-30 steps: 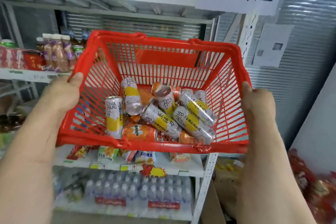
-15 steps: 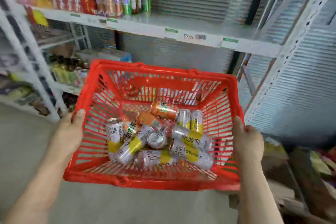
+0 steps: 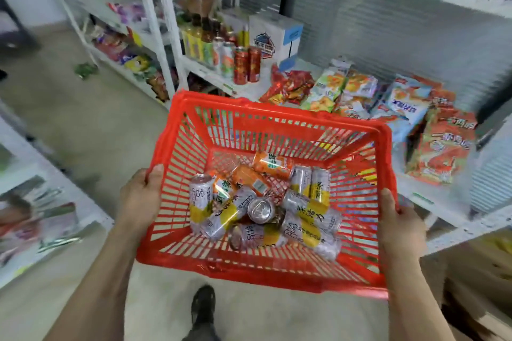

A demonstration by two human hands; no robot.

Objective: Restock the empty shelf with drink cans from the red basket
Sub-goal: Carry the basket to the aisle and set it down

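The red basket (image 3: pixel 277 268) hangs in mid-air above the floor, its long axis running left to right, open top facing up — just in front of a low shelf (image 3: pixel 432 210) of snack bags (image 3: pixel 440 147). Slatted plastic walls; silver-and-yellow and orange drink cans (image 3: pixel 266 205) lie jumbled inside, most on their sides. Left hand (image 3: pixel 141 202) grips the left rim, right hand (image 3: pixel 399 219) grips the right rim, thumbs hooked over the top, forearms stretched forward.
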